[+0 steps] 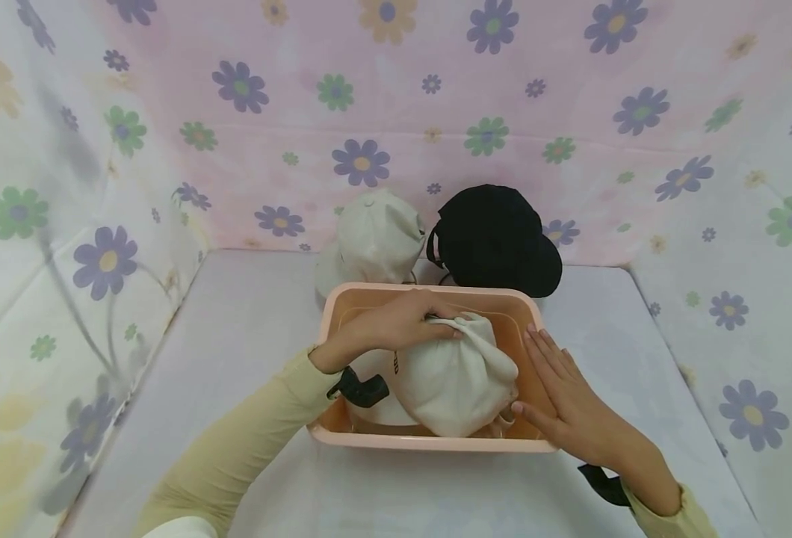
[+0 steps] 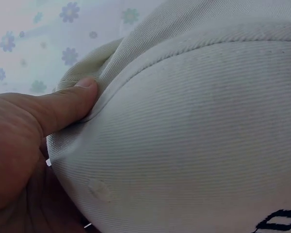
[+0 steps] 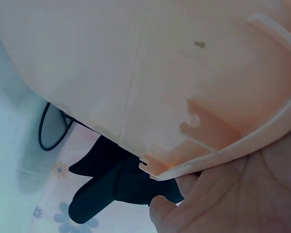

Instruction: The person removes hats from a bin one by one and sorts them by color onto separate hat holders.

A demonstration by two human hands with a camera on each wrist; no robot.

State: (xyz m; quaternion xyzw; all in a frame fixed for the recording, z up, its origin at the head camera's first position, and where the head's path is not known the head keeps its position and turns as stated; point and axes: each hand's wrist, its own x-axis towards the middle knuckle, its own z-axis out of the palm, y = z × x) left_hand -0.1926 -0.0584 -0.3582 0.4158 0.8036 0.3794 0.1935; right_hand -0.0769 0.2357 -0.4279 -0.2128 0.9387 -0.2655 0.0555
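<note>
A peach plastic basin (image 1: 436, 444) stands on the white table with a cream cap (image 1: 453, 388) inside it. My left hand (image 1: 403, 321) reaches over the basin and pinches the cap's folded cloth between thumb and fingers. Close up in the left wrist view, the thumb (image 2: 72, 102) presses on the ribbed fabric, and dark stitching shows at the lower right. Along the basin's right rim rests my right hand (image 1: 571, 403), its fingers straight and the thumb over the inner side. The right wrist view shows the palm (image 3: 237, 194) against the rim from outside.
Behind the basin sit a cream cap (image 1: 379, 235) on the left and a black cap (image 1: 490, 235) on the right. Flower-patterned cloth (image 1: 423, 112) surrounds the table (image 1: 255, 299) at the back and both sides.
</note>
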